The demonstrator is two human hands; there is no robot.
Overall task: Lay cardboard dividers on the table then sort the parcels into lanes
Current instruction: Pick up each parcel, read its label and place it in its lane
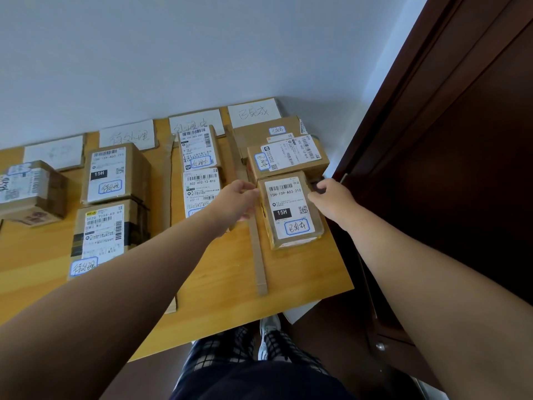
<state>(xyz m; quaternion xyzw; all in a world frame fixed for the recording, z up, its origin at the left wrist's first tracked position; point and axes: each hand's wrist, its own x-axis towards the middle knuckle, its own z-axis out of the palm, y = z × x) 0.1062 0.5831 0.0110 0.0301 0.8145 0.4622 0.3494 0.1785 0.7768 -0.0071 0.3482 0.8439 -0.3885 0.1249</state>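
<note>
Left hand [239,197]: we find it curled loosely at the left edge of the nearest parcel [291,210], fingertips at the box side; whether it grips or only touches, we cannot tell.
Right hand [331,199]: partly closed at the same parcel's far right corner, thumb and fingers on the box; grip again uncertain.
Nearest parcel: small brown box, white label reading 15H, lying flat in the rightmost lane of the desk [302,272], just in front of two further parcels [288,158].
Cardboard dividers: one strip [259,261] lies just left of this parcel, its middle hidden by our left hand; a second [167,180] runs further left, its near end hidden under the left forearm.
Middle lane: two labelled parcels [199,168], the nearer partly covered by the left wrist.
Left lanes: two larger boxes [112,174], and one at the frame edge [31,192], cut off.
White lane cards [253,112] stand against the wall; their handwriting is hard to read.
</note>
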